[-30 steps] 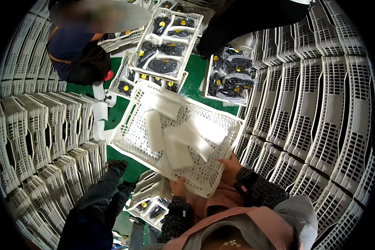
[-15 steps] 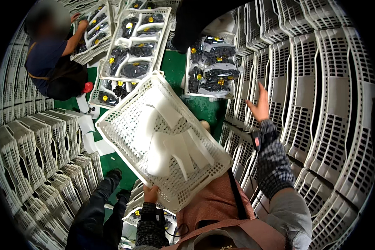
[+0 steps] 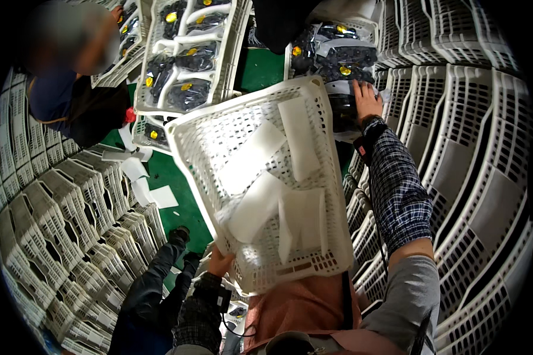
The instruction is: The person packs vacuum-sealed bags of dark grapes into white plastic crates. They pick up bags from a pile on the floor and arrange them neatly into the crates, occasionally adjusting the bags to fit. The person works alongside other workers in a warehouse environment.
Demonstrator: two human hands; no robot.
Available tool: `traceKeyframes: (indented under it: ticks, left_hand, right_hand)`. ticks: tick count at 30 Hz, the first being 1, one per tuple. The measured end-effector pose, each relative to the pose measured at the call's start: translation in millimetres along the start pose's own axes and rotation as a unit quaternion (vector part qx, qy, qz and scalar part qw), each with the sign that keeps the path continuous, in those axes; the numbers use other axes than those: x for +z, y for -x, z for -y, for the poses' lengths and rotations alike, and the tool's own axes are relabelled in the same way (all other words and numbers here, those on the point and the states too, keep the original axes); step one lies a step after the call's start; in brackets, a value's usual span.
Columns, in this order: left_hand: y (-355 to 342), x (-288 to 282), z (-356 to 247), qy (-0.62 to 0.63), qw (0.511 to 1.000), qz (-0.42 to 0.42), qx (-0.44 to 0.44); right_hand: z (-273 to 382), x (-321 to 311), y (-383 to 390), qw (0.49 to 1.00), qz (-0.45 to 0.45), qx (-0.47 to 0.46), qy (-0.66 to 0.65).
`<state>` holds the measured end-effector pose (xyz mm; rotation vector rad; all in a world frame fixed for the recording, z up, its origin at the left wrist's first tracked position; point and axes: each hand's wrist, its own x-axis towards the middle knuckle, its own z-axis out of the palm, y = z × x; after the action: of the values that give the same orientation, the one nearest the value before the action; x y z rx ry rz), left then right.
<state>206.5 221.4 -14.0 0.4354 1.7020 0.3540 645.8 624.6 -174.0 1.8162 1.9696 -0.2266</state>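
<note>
My left hand [image 3: 220,260] grips the lower left edge of a white perforated plastic crate [image 3: 334,183], which lies tilted across the middle of my view with loose white foam pieces [image 3: 251,154] inside. My right hand [image 3: 367,100] reaches up beside the crate's top right corner, fingers a little apart on a bagged bunch of dark grapes [image 3: 342,103] in another white crate [image 3: 289,59] behind it; the thumb is hidden. Those bags have yellow labels and white padding.
A co-worker [image 3: 53,103] crouches at upper left beside crates of bagged grapes [image 3: 192,56]. Another person's dark leg [image 3: 281,21] is at top, more legs [image 3: 142,284] at lower left. Empty crates stand stacked left [image 3: 53,231] and right [image 3: 468,148]. Foam sheets [image 3: 163,196] lie on the green floor.
My right hand has left the crate's edge and moved up onto the bagged grapes. The crate in my left hand has turned more lengthwise and shifted right.
</note>
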Motion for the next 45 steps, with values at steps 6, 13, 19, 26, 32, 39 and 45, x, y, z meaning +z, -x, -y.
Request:
traceKeyframes:
  ticks: [6, 13, 19, 26, 32, 39, 45]
  left_hand:
    - [5.9, 9.3, 0.8, 0.044, 0.994, 0.085, -0.056]
    - [-1.1, 31.6, -16.5, 0.026, 0.992, 0.088, -0.084]
    - [-24.8, 23.1, -7.3, 0.003, 0.991, 0.105, -0.077]
    - [-34.8, 16.1, 10.5, 0.013, 0.993, 0.113, -0.044]
    - [-57.8, 7.0, 22.8, -0.062, 0.989, 0.132, 0.020]
    - [-61.1, 11.4, 29.2, 0.012, 0.997, 0.069, 0.038]
    - [-49.3, 7.6, 31.8, 0.003, 0.995, 0.096, -0.013]
  right_hand:
    - [10.7, 57.1, -13.7, 0.991, -0.123, -0.042, 0.018]
    - [8.4, 61.9, -9.5, 0.987, -0.162, 0.006, 0.009]
    - [-2.8, 42.6, -17.4, 0.987, -0.115, -0.114, -0.001]
    - [1.1, 11.0, 2.9, 0.994, -0.098, -0.013, -0.040]
    - [-10.8, -54.3, 54.5, 0.955, -0.218, 0.041, -0.195]
    - [67.2, -108.8, 88.3, 0.892, -0.112, -0.332, -0.287]
    - [161.8, -56.8, 57.1, 0.894, 0.074, -0.373, -0.238]
